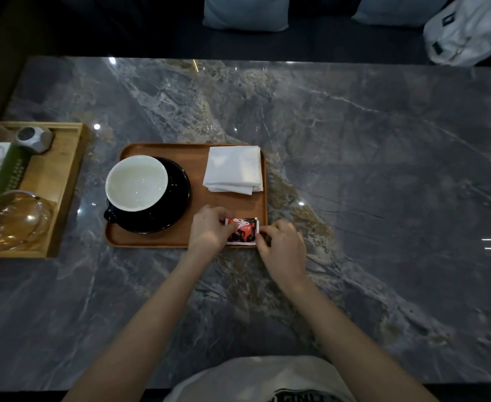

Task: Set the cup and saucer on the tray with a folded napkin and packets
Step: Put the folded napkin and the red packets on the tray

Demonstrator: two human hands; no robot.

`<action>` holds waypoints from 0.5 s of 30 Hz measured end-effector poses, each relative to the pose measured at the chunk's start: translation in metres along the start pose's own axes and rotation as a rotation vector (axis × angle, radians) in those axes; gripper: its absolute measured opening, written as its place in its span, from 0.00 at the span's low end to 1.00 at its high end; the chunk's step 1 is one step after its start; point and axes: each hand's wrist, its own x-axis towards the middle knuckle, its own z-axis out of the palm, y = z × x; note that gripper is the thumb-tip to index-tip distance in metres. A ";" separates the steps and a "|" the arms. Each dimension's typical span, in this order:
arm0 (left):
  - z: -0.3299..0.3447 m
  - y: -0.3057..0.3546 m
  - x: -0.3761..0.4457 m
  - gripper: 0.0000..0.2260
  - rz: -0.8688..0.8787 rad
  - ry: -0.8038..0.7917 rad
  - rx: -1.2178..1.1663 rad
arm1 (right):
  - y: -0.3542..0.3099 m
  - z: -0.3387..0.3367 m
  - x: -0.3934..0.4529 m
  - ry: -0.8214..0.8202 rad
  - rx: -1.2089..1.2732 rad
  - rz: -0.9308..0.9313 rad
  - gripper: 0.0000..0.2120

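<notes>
A brown oval-cornered tray [192,152] lies on the marble table. On its left part stands a cup [136,182], white inside and black outside, upright on a black saucer [177,195]. A folded white napkin [234,168] rests at the tray's far right corner. At the near right corner lie the red, black and white packets [244,231]. My left hand [209,232] pinches their left edge and my right hand [283,245] holds their right edge. How many packets are stacked there I cannot tell.
The grey marble table [354,169] stretches wide to the right. At the left edge sits a light wooden tray [70,169] holding a glass bowl [12,220], a grey faceted object [34,137] and a green-edged booklet [3,169]. A white bag [467,30] and cushions [245,11] lie beyond the table.
</notes>
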 end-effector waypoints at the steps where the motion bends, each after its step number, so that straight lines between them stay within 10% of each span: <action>1: 0.001 0.000 0.000 0.11 0.008 -0.001 0.001 | 0.000 0.000 0.000 -0.019 -0.013 -0.006 0.12; 15: -0.020 0.009 -0.008 0.12 0.038 -0.032 0.020 | -0.004 -0.028 0.020 -0.055 0.383 0.188 0.08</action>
